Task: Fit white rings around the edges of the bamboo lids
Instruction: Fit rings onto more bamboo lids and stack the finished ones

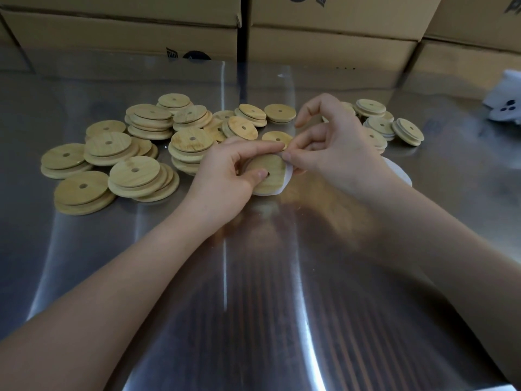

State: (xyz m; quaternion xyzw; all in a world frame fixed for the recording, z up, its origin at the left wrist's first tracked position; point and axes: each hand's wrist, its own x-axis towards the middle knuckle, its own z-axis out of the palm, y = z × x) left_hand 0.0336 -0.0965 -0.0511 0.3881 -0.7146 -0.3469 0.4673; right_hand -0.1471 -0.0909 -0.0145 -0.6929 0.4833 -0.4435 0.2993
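Now | left hand (225, 176) grips lid (269, 172) | right hand (338, 148) pinches white ring (287, 176) | lid piles (132, 172), boxes (127, 32) behind

Pretty dim, warm-ish light, coming from overhead. The steel table (253, 277) catches it hard: long white glare streaks run down the middle and lower frame, with striped reflections at bottom center. There's a murky soft shadow under the right forearm. Right hand (332, 148) and left hand (225, 170) look a bit smeared, so the lid (267, 172) and white ring (287, 179) between them are mushy. Boxes (127, 29) up top bow from the wide lens.
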